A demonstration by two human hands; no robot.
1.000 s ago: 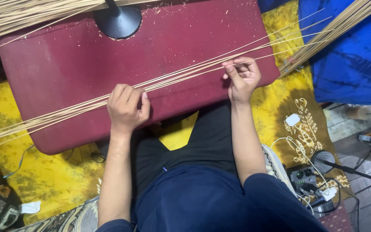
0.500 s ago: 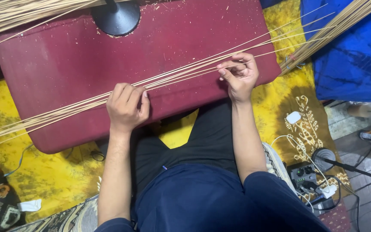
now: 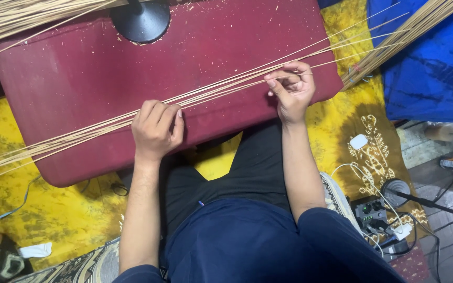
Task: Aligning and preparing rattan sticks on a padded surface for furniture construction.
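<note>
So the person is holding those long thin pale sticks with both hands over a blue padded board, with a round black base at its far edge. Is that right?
Not quite: the padded board is dark red, not blue; the blue is a cloth at the right. The head view shows it. The rest holds: the left hand and right hand both grip the long thin pale sticks over the board, and a round black base stands at its far edge.

No packages, labels or signs.
Only a small grey box [image 3: 370,212] with a tiny green display, lower right on the floor.
</note>
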